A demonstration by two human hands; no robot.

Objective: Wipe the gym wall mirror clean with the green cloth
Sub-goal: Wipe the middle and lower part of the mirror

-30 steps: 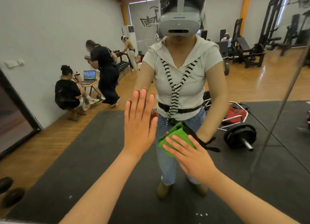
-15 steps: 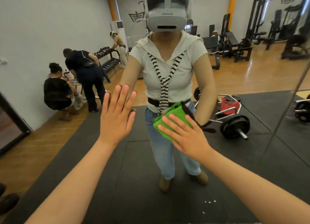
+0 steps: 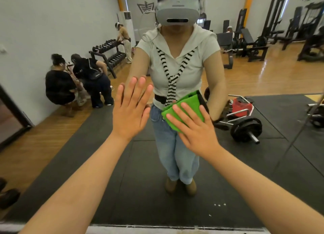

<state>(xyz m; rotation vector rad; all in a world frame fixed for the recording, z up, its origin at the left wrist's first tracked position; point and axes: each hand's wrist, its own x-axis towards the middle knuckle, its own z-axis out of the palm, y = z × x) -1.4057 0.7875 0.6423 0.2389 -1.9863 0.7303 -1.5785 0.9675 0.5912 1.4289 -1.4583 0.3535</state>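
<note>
Green cloth (image 3: pixel 190 102) sits pinned flat to the wall mirror (image 3: pixel 263 163) beneath the right hand's (image 3: pixel 198 130) straight, spread fingers, while the left hand (image 3: pixel 130 111) rests open-palmed on the glass just beside it.

The large, frameless glass wall mirror (image 3: pixel 52 155) stands upright and fills nearly the whole view. Its lower edge runs along the bottom of the picture, a thin seam slants down its right side, and a few small white specks show low in it, right of centre. The bright green, folded, soft-pile cloth (image 3: pixel 190 103) lies flat against the glass a little right of centre, tilted so one corner points up and to the right. A dark strip runs along its right edge, and the straight fingers of the right hand (image 3: pixel 194 128) press it to the glass.
</note>
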